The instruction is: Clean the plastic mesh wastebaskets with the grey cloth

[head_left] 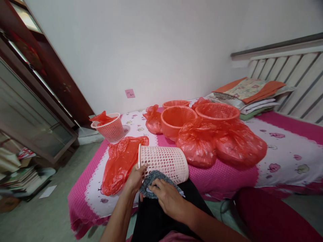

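A pale pink perforated plastic wastebasket (164, 159) lies on its side across my lap, against the bed's edge, its rim to the left. My left hand (136, 178) grips that rim, thumb on the outside wall. Pressed to the near side of the basket, a grey knitted cloth (153, 179) is under my right hand (168, 195), whose fingers are bent onto it. Just left of the basket, an orange-red plastic bag (123, 164) lies flat on the bed. Part of the basket's near wall is hidden by the cloth.
Another wastebasket (108, 129) with a red bag in it stands at the bed's left corner. Several red-bagged baskets (179, 117) and bulging bags (196, 144) sit on the patterned bedspread (275, 144). Folded textiles (254, 90) lie by the radiator (290, 74). A dark red stool (275, 215) is at right.
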### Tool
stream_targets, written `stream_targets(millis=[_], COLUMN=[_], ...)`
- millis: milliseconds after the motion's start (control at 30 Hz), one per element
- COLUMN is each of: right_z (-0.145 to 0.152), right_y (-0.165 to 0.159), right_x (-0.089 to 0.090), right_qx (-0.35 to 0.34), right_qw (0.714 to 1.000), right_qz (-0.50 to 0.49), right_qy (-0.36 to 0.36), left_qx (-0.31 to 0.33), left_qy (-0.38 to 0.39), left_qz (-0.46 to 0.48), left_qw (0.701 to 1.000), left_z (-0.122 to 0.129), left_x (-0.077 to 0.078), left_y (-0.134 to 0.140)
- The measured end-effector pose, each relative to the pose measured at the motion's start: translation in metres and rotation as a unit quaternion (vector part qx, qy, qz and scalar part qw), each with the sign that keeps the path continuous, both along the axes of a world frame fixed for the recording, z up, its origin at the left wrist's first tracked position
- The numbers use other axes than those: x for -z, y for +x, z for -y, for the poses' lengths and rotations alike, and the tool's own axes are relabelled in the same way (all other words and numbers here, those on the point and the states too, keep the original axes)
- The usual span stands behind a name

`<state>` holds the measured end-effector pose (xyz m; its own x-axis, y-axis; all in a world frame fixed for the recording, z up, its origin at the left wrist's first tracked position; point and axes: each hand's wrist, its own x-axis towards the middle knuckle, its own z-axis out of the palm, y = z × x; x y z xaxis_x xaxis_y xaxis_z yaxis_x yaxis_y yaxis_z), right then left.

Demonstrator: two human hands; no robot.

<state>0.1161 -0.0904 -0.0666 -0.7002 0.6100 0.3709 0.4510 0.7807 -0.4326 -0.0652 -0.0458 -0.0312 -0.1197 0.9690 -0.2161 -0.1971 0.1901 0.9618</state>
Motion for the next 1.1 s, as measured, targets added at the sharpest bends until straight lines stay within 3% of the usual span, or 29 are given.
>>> stream_targets(millis=[167,333,400,500,633,733,933,1100], right_z=[0.0,-0.007,-0.014,-0.029,-0.052,-0.069,-0.094,-0.099], right_y=[0.016,0.044,0.064,0.097,0.134,0.141,0.116,0.111], right_x=[-0.001,-0.016,-0.026,-0.036,-0.033,-0.013,0.042,0.047], right_qx=[-0.025,-0.075,-0.054,0.032,0.215,0.315,0.351,0.352], right_qw=[0.998,0.961,0.937,0.907,0.87,0.852,0.861,0.871], right_qz=[-0.017,-0.131,-0.171,-0.233,-0.338,-0.361,-0.316,-0.302], right_qy=[-0.062,-0.231,-0.299,-0.35,-0.286,-0.21,-0.187,-0.159], left_qx=[0.002,0.093,0.096,0.079,0.072,0.074,0.077,0.079], left_qy=[0.007,-0.002,-0.018,-0.025,-0.022,-0.032,-0.038,-0.034], left_qz=[-0.002,-0.011,-0.02,-0.026,-0.025,-0.029,-0.063,-0.08], left_qw=[1.0,0.996,0.995,0.996,0.997,0.996,0.994,0.993], left_z=[0.015,0.026,0.031,0.035,0.035,0.035,0.035,0.036], left_x=[0.003,0.006,0.008,0.011,0.011,0.01,0.017,0.022], left_y=[0.004,0.005,0.004,0.003,0.005,0.006,0.002,-0.001])
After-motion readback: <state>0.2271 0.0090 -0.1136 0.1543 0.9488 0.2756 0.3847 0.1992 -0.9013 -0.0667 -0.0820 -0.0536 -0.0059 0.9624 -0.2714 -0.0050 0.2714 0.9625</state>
